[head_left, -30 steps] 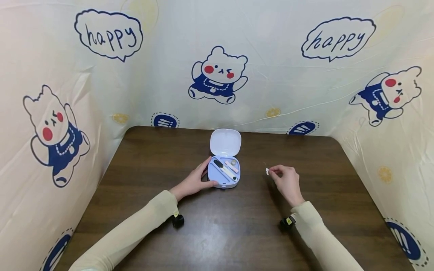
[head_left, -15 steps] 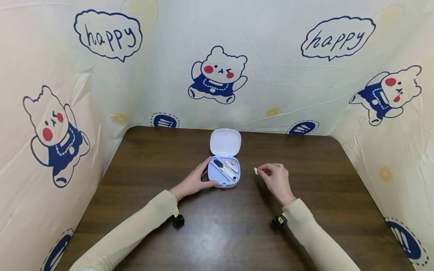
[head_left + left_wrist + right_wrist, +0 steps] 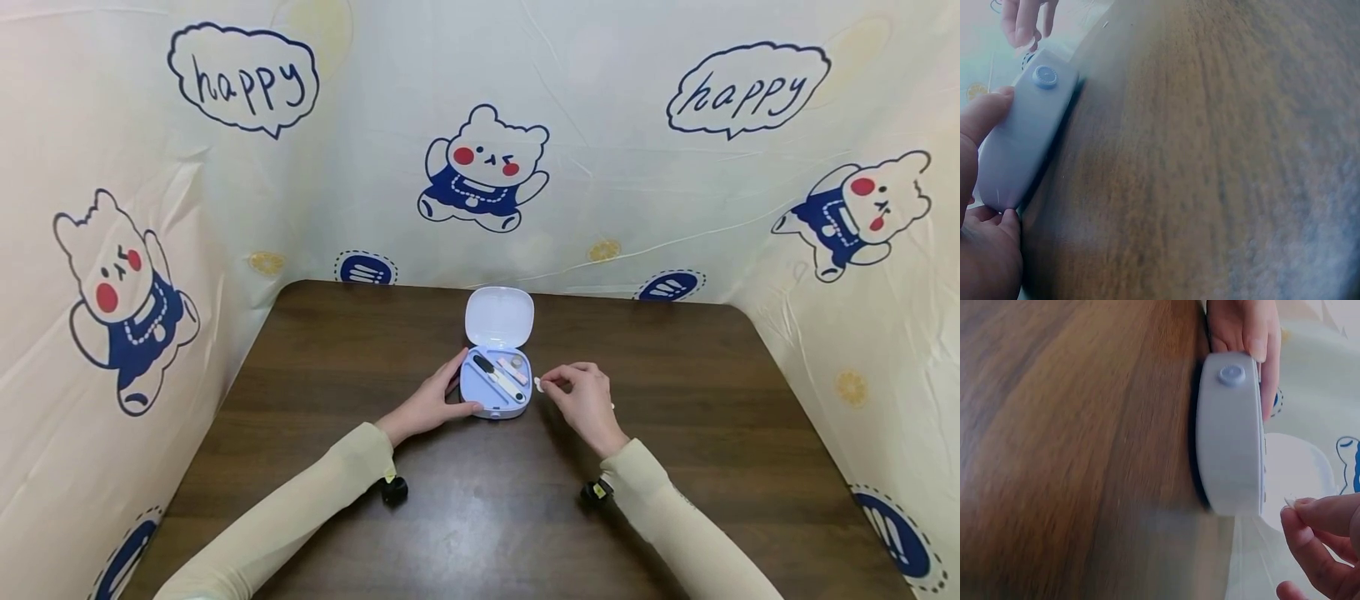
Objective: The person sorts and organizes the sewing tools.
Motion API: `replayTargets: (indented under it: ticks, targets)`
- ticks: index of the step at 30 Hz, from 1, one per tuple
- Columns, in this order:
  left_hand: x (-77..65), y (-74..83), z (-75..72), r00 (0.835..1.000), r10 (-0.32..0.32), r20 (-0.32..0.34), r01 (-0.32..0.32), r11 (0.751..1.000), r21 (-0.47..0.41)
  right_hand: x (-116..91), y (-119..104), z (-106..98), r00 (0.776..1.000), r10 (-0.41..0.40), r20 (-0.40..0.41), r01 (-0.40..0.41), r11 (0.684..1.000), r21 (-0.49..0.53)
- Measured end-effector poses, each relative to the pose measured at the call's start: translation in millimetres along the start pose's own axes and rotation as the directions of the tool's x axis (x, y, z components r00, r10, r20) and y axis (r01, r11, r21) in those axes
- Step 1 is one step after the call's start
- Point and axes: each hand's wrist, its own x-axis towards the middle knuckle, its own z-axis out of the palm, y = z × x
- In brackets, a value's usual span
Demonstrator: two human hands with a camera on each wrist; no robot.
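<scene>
A light blue sewing-kit-like case (image 3: 480,407) stands on the table, its translucent lid (image 3: 499,317) tipped back. My left hand (image 3: 426,405) holds it, thumb at the front edge and fingers along the left side. Inside lie a tool with a black end and white handle (image 3: 501,380), a pinkish-white strip (image 3: 513,370) and a small round piece (image 3: 517,360). Just right of the case, my right hand (image 3: 588,405) pinches a small white piece (image 3: 537,384) between thumb and forefinger. In the right wrist view, that white piece (image 3: 1289,503) is mostly hidden by the fingertips.
The brown wooden table (image 3: 360,350) extends around the case on all sides. A pale cloth (image 3: 615,183) printed with bears and "happy" bubbles hangs behind it and along both sides. Black wrist cameras (image 3: 394,490) are strapped at both sleeves.
My right hand has moved left with the white piece, from well right of the case to close beside its right edge. The left hand and the case have stayed put.
</scene>
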Motion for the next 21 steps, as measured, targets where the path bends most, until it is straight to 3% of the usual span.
replayTargets:
  ticks: [21]
  targets:
    - [2.2, -3.8, 1.6, 0.999, 0.035, -0.016, -0.036, 0.999, -0.023, 10, -37, 32, 0.994, -0.104, 0.023, 0.105, 0.993, -0.047]
